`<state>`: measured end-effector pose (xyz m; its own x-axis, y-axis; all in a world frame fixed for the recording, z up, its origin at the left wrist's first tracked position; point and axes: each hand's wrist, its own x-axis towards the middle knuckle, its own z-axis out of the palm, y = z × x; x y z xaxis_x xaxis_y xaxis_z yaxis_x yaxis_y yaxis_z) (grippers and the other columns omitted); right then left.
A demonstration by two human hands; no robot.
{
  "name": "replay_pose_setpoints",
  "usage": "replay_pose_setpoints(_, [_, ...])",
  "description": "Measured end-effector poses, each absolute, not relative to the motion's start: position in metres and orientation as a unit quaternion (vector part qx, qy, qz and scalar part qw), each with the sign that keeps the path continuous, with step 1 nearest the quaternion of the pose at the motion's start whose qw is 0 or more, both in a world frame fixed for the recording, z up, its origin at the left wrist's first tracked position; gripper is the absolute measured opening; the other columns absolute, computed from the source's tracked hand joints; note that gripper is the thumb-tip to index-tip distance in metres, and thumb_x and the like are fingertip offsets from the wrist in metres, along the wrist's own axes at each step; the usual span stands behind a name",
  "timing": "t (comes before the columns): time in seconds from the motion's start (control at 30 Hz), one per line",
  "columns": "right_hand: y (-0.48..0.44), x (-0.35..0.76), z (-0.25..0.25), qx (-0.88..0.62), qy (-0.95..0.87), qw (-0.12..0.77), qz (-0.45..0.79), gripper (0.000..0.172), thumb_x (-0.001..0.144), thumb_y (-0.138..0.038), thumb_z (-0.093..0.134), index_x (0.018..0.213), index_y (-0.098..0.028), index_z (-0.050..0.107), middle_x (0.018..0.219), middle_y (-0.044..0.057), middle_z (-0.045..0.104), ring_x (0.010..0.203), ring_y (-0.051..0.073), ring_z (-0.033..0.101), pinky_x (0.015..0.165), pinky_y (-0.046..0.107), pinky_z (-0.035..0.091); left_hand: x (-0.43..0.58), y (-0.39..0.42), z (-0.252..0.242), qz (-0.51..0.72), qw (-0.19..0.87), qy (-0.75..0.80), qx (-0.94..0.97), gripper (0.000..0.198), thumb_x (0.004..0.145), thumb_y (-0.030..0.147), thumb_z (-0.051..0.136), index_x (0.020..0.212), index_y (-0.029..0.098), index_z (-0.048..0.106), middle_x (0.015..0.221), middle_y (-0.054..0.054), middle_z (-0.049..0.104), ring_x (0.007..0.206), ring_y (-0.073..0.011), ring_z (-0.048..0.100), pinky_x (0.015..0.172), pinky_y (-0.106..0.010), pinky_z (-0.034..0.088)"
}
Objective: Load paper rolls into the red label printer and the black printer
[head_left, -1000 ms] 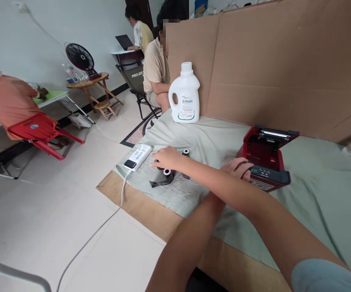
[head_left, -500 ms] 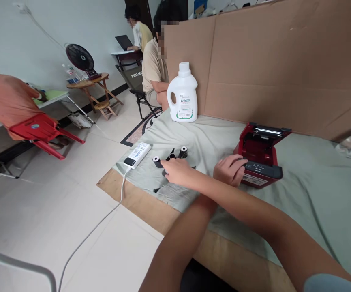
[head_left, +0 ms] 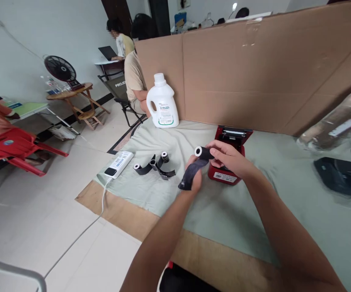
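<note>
My right hand (head_left: 230,157) pinches a small black paper roll (head_left: 205,153) with a white end and a dark core hole. From it an unrolled strip (head_left: 190,175) hangs down to the left, across my left hand (head_left: 196,177). The fingers of my left hand are closed round the roll and strip, partly hidden behind them. Just behind my hands stands a red receipt printer (head_left: 225,177) with its lid raised, its middle covered by my right hand. More black rolls (head_left: 153,164) with loose tails lie on the cloth to the left.
A white power strip (head_left: 119,164) with a cable lies at the cloth's left edge. A white detergent bottle (head_left: 163,103) stands before the cardboard wall (head_left: 239,77). Dark items (head_left: 342,176) and a plastic-wrapped bundle (head_left: 339,119) are at right. Other people sit beyond the table.
My right hand has come back from the rolls on the left to the printer and holds a roll. My left hand has left the printer and grips the roll's strip. The view has shifted right.
</note>
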<state>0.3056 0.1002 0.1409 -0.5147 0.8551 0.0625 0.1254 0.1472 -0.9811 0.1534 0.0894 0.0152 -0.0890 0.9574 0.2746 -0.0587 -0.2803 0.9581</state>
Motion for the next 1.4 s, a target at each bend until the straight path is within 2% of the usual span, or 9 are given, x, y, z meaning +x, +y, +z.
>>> replay_pose_setpoints(0.1, [0.104, 0.324, 0.138, -0.326, -0.676, 0.312, 0.582, 0.021, 0.097, -0.040, 0.060, 0.106, -0.021, 0.058, 0.076, -0.003, 0.055, 0.060, 0.010, 0.045, 0.056, 0.024, 0.034, 0.148, 0.095, 0.022, 0.645, 0.459, 0.381, 0.478, 0.053, 0.097, 0.067, 0.047, 0.100, 0.018, 0.067, 0.082, -0.009, 0.067, 0.074, -0.0213, 0.061, 0.070, -0.035, 0.049])
replay_pose_setpoints(0.23, [0.109, 0.335, 0.139, -0.294, -0.687, 0.277, 0.605, 0.021, 0.095, -0.037, 0.062, 0.107, -0.020, 0.059, 0.080, 0.000, 0.061, 0.071, 0.013, 0.054, 0.061, 0.024, 0.039, 0.141, 0.102, 0.027, 0.542, 0.623, 0.271, 0.495, 0.080, 0.083, 0.087, 0.047, 0.105, 0.013, 0.066, 0.076, -0.012, 0.070, 0.053, -0.0186, 0.061, 0.053, -0.033, 0.047])
replay_pose_setpoints(0.43, [0.119, 0.347, 0.131, -0.248, -0.708, 0.228, 0.621, 0.026, 0.096, -0.038, 0.063, 0.113, -0.019, 0.065, 0.086, 0.001, 0.066, 0.073, 0.012, 0.057, 0.065, 0.024, 0.042, 0.124, 0.100, 0.038, 0.375, 0.777, 0.203, 0.463, 0.080, 0.066, 0.081, 0.074, 0.114, 0.017, 0.065, 0.088, -0.014, 0.076, 0.061, -0.0239, 0.071, 0.052, -0.031, 0.052])
replay_pose_setpoints(0.7, [0.121, 0.349, 0.130, -0.256, -0.736, 0.207, 0.591, 0.032, 0.095, -0.037, 0.062, 0.121, -0.018, 0.068, 0.107, 0.006, 0.070, 0.075, 0.013, 0.058, 0.069, 0.027, 0.047, 0.134, 0.093, 0.052, 0.385, 0.754, 0.243, 0.474, 0.084, 0.061, 0.054, 0.093, 0.127, 0.017, 0.058, 0.095, -0.009, 0.077, 0.077, -0.0261, 0.075, 0.070, -0.036, 0.059])
replay_pose_setpoints(0.8, [0.111, 0.344, 0.140, -0.338, -0.749, 0.255, 0.509, 0.035, 0.090, -0.038, 0.068, 0.119, -0.020, 0.067, 0.108, 0.006, 0.070, 0.087, 0.017, 0.063, 0.075, 0.030, 0.051, 0.144, 0.092, 0.054, 0.454, 0.700, 0.304, 0.460, 0.075, 0.058, 0.059, 0.093, 0.110, 0.019, 0.057, 0.081, -0.002, 0.074, 0.064, -0.0183, 0.071, 0.064, -0.029, 0.056])
replay_pose_setpoints(0.93, [0.093, 0.339, 0.155, -0.418, -0.786, 0.235, 0.390, 0.030, 0.083, -0.034, 0.073, 0.110, -0.022, 0.068, 0.102, 0.005, 0.071, 0.087, 0.021, 0.064, 0.071, 0.030, 0.050, 0.157, 0.085, 0.060, 0.518, 0.640, 0.367, 0.433, 0.069, 0.058, 0.053, 0.094, 0.099, 0.023, 0.047, 0.075, 0.006, 0.071, 0.054, -0.0092, 0.062, 0.056, -0.021, 0.051])
replay_pose_setpoints(1.03, [0.087, 0.344, 0.163, -0.428, -0.806, 0.242, 0.330, 0.021, 0.086, -0.024, 0.065, 0.106, -0.022, 0.070, 0.101, 0.005, 0.072, 0.088, 0.021, 0.065, 0.073, 0.031, 0.049, 0.158, 0.079, 0.066, 0.520, 0.639, 0.364, 0.435, 0.069, 0.063, 0.049, 0.092, 0.108, 0.024, 0.047, 0.081, 0.005, 0.073, 0.057, -0.0108, 0.066, 0.058, -0.022, 0.053])
replay_pose_setpoints(1.2, [0.098, 0.374, 0.162, -0.453, -0.779, 0.278, 0.332, 0.036, 0.087, -0.018, 0.058, 0.120, -0.023, 0.070, 0.114, 0.007, 0.074, 0.099, 0.024, 0.068, 0.084, 0.034, 0.053, 0.149, 0.074, 0.071, 0.404, 0.678, 0.348, 0.506, 0.081, 0.072, 0.045, 0.087, 0.138, 0.022, 0.046, 0.078, 0.000, 0.075, 0.057, -0.0178, 0.070, 0.056, -0.026, 0.056])
replay_pose_setpoints(1.4, [0.115, 0.384, 0.140, -0.546, -0.767, 0.224, 0.252, 0.036, 0.088, -0.010, 0.052, 0.118, -0.019, 0.070, 0.121, 0.011, 0.074, 0.108, 0.027, 0.067, 0.090, 0.037, 0.049, 0.148, 0.069, 0.063, 0.371, 0.609, 0.362, 0.600, 0.080, 0.084, 0.045, 0.076, 0.152, 0.018, 0.042, 0.062, 0.004, 0.064, 0.045, -0.0131, 0.059, 0.045, -0.022, 0.047])
